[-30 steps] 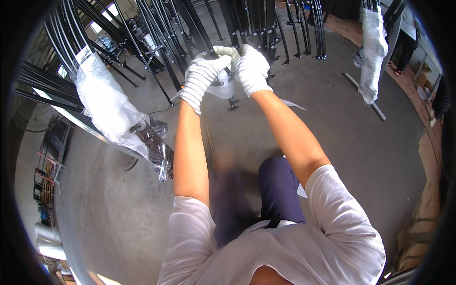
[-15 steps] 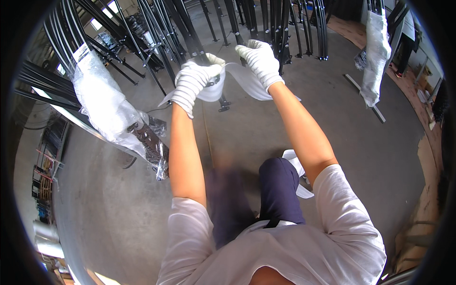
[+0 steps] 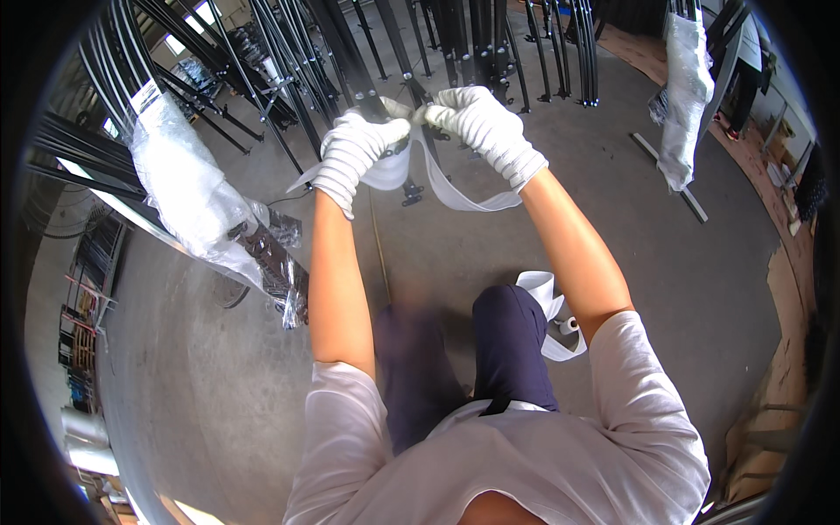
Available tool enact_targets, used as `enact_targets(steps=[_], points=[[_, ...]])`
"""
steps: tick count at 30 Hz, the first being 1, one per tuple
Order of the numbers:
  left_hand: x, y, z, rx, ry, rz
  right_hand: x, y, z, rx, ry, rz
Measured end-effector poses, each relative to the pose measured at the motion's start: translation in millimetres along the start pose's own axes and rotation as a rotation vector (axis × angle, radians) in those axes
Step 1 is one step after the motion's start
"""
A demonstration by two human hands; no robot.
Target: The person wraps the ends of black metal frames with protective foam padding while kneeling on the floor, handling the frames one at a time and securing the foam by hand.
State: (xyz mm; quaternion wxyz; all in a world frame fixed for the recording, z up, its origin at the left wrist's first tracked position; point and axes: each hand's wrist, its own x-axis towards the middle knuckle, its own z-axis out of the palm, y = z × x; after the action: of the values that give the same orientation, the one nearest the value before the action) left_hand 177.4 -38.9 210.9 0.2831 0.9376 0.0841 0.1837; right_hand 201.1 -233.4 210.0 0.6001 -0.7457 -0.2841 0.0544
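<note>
My left hand [image 3: 357, 150], in a white ribbed glove, is closed around a white foam strip at the lower part of a black metal tube [image 3: 349, 54]. A curved piece of that foam [image 3: 388, 173] shows just beneath the fingers. Close beside it, my right hand [image 3: 479, 127], gloved alike, pinches the strip with its fingertips near the left thumb. From between the hands, a slack length of foam strip [image 3: 464, 201] hangs in a loop under the right wrist. My fingers hide how the strip lies against the tube.
Several black metal tubes [image 3: 477, 44] hang ahead. At left, a tube bundle is wrapped in clear plastic [image 3: 188, 179]; another wrapped bundle [image 3: 685, 96] hangs at right. Loose white strip [image 3: 564, 350] lies on the floor by my right knee. A person [image 3: 748, 70] stands far right.
My right hand has moved left and slightly down, up against the left hand. The strip's slack now hangs lower in a wider loop. My left hand has barely moved.
</note>
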Motion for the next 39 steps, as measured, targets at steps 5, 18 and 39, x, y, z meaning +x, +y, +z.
enact_targets(steps=[5,18,39], points=[[-9,0,-3,-0.079,-0.151,0.147,-4,11,12,0.068,0.005,-0.178],[-10,-15,3,-0.141,-0.119,0.170,1,19,10,0.309,-0.103,-0.072],[-24,-1,-8,0.071,-0.061,0.252,9,38,-16,0.511,-0.569,-0.147]])
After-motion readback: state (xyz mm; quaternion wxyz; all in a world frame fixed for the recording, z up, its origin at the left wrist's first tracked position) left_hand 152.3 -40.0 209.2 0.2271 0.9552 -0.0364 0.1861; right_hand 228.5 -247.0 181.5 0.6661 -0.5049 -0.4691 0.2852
